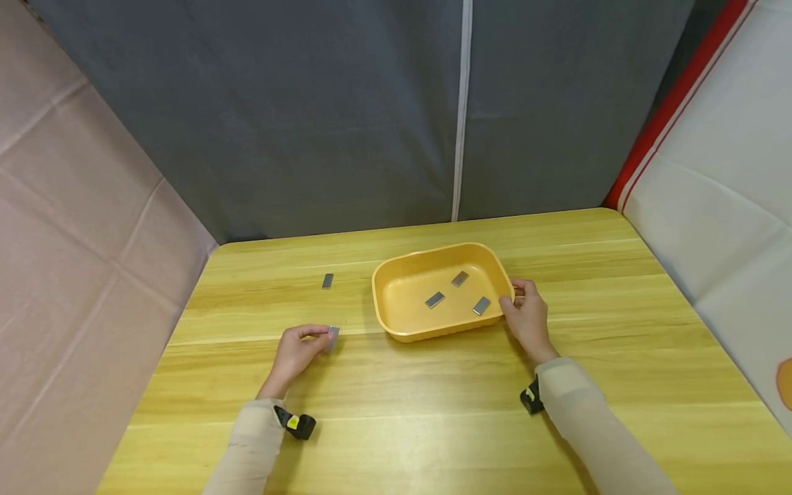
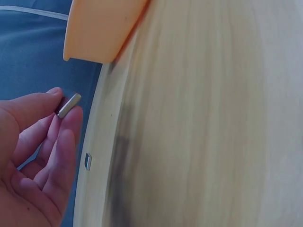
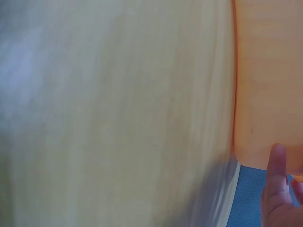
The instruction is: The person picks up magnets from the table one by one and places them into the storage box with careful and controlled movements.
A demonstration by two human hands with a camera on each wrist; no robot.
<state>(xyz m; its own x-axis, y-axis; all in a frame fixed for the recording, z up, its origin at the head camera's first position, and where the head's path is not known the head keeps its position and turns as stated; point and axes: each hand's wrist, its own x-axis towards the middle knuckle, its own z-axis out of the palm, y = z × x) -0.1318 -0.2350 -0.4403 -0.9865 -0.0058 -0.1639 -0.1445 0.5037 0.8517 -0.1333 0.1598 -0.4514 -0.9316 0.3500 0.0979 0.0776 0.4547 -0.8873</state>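
Observation:
My left hand [image 1: 298, 352] pinches a small flat grey metal block [image 1: 333, 337] between thumb and fingers, held above the table left of the yellow plastic basket. In the left wrist view the held metal block [image 2: 69, 105] shows its narrow edge. The basket [image 1: 405, 335] stands on the table, with several similar blocks lying apart inside, among them one metal block [image 1: 435, 300] near its middle. At the basket's right end, my right hand [image 1: 529, 320] grips the rim near the front corner. The right wrist view shows a digit against the basket's outer wall [image 3: 270, 94].
Another loose metal block [image 1: 327, 281] lies on the wooden table [image 1: 396, 412], beyond my left hand. A dark grey curtain [image 1: 340, 137] stands along the table's far edge. Pale cloth panels flank the left and right sides.

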